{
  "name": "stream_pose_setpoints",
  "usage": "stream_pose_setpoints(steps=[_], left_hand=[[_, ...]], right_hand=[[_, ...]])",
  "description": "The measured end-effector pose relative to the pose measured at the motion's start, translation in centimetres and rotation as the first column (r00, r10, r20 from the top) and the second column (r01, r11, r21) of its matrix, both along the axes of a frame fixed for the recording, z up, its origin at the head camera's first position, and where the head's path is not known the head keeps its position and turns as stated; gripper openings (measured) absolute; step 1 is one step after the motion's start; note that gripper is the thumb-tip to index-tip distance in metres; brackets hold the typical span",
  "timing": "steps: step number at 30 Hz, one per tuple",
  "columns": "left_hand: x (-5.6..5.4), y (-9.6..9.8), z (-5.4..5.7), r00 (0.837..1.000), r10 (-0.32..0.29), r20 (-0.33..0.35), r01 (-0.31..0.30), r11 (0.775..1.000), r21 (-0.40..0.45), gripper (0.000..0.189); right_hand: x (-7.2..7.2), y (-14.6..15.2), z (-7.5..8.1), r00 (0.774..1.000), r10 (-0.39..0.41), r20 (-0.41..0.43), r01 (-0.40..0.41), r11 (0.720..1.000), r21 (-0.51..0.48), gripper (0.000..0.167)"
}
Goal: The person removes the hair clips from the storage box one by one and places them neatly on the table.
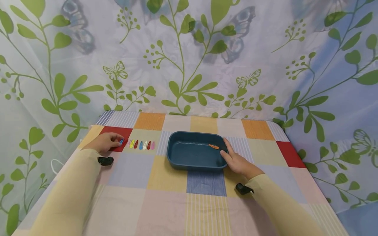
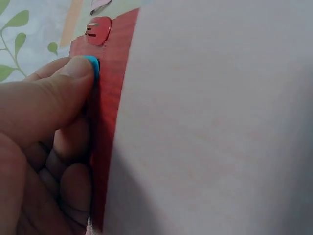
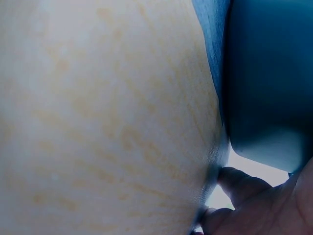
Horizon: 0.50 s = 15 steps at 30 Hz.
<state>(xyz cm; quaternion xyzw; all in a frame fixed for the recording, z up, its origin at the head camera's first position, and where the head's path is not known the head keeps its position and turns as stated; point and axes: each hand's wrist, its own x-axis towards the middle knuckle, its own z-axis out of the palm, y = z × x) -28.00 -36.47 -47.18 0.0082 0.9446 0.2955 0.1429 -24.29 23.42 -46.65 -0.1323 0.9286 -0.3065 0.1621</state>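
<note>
My left hand (image 1: 107, 142) is at the left of the table, pinching a blue hair clip (image 2: 92, 64) between thumb and fingertips over a red patch of the cloth. Just beyond those fingers lies a red hair clip (image 2: 99, 30). To its right runs a row of several hair clips, among them a yellow one (image 1: 132, 144), a white one (image 1: 145, 145) and a pink one (image 1: 153, 145). My right hand (image 1: 237, 161) holds the right end of a dark blue tray (image 1: 196, 167), thumb over the rim and fingers along the outside. Inside the tray lies an orange hair clip (image 1: 214, 146).
A patchwork cloth (image 1: 165, 209) covers the table. Behind and at both sides hangs a curtain (image 1: 189, 59) with leaves and butterflies. A white cord (image 1: 56, 165) loops by the table's left edge.
</note>
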Motion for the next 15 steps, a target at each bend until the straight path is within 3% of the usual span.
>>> stream_pose_setpoints(steps=[10,12,15], left_hand=[[-0.2,-0.6,0.7,0.997,-0.075,-0.027,0.075,0.997,-0.007,0.048],[-0.3,-0.6,1.0,0.997,-0.056,-0.054,0.055,0.998,-0.031,0.051],[-0.3,0.9,2.5,0.992,-0.026,-0.121,0.024,0.999,-0.021,0.056]], right_hand=[[0.1,0.4,-0.2,0.999,-0.027,0.025,0.027,1.0,-0.008,0.071],[0.1,0.4,-0.2,0.999,-0.025,0.03,0.025,1.0,-0.012,0.071],[0.0,0.5,0.0,0.999,-0.02,0.033,0.02,1.0,-0.012,0.072]])
